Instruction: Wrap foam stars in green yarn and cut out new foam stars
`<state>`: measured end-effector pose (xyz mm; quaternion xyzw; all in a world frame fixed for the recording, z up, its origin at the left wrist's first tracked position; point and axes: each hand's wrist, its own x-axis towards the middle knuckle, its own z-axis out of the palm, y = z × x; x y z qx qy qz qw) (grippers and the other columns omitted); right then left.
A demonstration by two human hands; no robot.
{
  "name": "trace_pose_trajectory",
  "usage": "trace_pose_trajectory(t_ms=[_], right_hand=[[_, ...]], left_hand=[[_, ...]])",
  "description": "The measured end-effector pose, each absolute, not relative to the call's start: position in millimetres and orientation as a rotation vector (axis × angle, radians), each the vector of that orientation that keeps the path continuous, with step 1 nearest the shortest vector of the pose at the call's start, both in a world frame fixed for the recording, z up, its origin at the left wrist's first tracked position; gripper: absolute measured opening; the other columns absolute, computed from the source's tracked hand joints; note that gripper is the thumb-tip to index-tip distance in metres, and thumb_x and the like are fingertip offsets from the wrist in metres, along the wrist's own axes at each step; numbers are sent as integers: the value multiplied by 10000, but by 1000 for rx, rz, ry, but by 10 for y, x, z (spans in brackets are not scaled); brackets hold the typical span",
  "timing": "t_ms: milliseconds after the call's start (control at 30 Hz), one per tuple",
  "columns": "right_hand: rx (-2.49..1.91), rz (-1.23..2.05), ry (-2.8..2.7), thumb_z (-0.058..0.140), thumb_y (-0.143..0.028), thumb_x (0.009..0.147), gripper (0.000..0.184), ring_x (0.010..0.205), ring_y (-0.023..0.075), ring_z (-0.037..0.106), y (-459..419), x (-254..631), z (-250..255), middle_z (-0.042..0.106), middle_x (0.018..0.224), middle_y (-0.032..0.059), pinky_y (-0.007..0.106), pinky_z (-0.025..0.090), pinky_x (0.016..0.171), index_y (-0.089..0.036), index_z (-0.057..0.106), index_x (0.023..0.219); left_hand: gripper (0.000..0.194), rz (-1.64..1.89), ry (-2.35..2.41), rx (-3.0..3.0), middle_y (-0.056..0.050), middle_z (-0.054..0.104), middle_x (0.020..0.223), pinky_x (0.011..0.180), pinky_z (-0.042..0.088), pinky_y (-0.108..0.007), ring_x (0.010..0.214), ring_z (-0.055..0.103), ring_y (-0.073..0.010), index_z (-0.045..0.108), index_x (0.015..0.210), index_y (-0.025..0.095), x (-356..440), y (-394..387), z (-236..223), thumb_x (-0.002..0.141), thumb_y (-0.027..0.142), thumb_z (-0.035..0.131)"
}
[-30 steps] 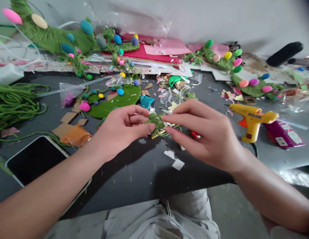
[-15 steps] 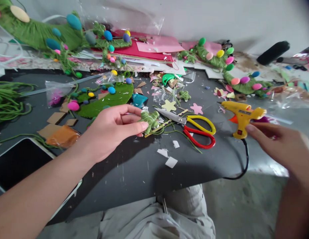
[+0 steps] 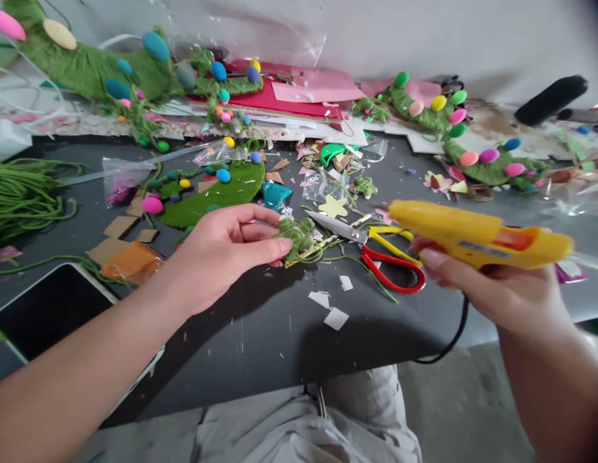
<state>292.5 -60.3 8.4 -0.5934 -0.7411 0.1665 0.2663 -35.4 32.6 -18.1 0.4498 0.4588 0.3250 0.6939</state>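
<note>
In the head camera's view, a person works at a dark grey tabletop [image 3: 260, 341] with both forearms stretched forward from the lower corners. The left hand [image 3: 226, 251], back turned up, pinches a small green yarn-wrapped piece [image 3: 295, 236] between thumb and fingers near the middle of the table. The right hand [image 3: 501, 289] is closed around a yellow hot glue gun [image 3: 453, 235], raised at the right with its nozzle pointing left toward the piece; the handle is hidden in the grip, and a black cord [image 3: 458, 334] hangs below.

The held piece is lumpy and lobed, its strands wound in layers, with loose yarn looping out at the lower right beside a patterned yellow strip [image 3: 328, 244]. Whether it touches the tabletop cannot be told. Just right of it lie scissors [image 3: 393, 276] with one red and one yellow handle, blades angled toward the left hand. White scraps [image 3: 336, 318] are scattered nearer the person, a pale yellow star cutout [image 3: 333, 206] lies behind the blades, and a similar green yarn piece [image 3: 365, 186] sits farther back. A smartphone [image 3: 53, 308] with a dark screen lies beside the left forearm. A greyish marking on the gun's side is too blurred to read.
</note>
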Motion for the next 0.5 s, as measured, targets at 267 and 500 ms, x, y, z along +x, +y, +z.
trace_pose_trajectory(t_ms=[267,500], right_hand=[[-1160,857,-2038,689,-195,953,108,669,191,655,-267,2412,-22,711,801,6,340,563,619,-265,694,871],[-1087,834,-2095,647,-195,955,144,663,199,618,-236,2377,-159,692,796,30,364,489,605,-250,612,827]], left_hand=[[325,755,1046,1009,24,702,715,648,577,-259,646,694,-132,751,976,208,-378,363,-219,723,210,954],[325,736,1060,1023,16,725,704,623,585,-265,634,711,-150,751,968,208,-378,368,-219,712,212,951]])
